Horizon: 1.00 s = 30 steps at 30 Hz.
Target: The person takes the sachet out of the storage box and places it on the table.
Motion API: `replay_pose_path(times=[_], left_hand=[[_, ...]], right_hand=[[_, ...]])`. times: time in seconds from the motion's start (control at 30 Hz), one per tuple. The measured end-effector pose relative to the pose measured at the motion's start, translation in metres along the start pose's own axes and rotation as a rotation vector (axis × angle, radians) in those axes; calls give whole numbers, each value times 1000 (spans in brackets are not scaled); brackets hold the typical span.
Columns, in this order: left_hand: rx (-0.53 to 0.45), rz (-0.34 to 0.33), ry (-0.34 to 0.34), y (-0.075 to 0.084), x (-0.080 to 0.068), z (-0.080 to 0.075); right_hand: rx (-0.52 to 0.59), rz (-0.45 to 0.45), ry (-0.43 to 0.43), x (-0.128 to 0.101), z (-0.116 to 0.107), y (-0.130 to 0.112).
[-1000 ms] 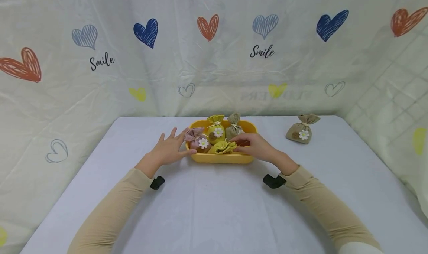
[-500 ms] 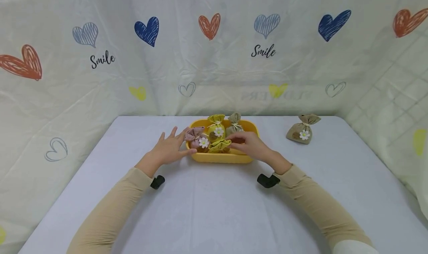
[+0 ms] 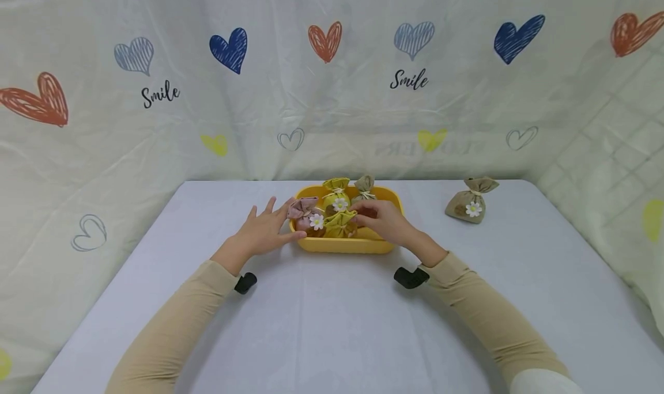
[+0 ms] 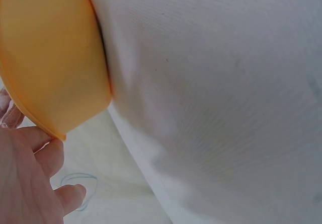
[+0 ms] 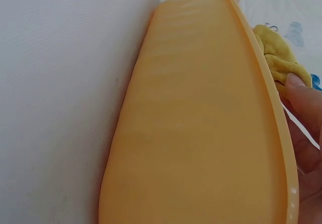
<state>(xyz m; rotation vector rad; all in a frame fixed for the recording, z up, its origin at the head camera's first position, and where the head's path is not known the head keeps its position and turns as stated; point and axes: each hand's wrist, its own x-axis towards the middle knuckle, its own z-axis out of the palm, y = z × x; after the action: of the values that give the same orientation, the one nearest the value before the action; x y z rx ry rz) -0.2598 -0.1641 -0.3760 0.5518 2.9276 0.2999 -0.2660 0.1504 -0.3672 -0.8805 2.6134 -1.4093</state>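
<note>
Five small pouches [image 3: 339, 224] were there: four inside one yellow tray [image 3: 342, 245], one [image 3: 469, 201] near the table's [image 3: 332, 325] far right corner.

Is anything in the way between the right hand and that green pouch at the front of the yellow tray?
Nothing visible. The right hand is already at the green pouch, fingers touching it inside the yellow tray. The pink pouch sits on the pouch's other side.
</note>
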Motion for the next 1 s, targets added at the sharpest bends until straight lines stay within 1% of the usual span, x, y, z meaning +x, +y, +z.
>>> replay_pose_path(times=[0.2,0.63,0.9,1.0], left_hand=[[2,-5,-3,1,0,0],[14,-3,-5,3,0,-4],[22,-10,-10,2,0,-2],[14,-9,-10,2,0,-2]], right_hand=[[6,0,12,1,1,2],[44,-11,36,1,0,-1],[58,5,78,-1,-2,1],[47,13,95,-2,-4,-1]])
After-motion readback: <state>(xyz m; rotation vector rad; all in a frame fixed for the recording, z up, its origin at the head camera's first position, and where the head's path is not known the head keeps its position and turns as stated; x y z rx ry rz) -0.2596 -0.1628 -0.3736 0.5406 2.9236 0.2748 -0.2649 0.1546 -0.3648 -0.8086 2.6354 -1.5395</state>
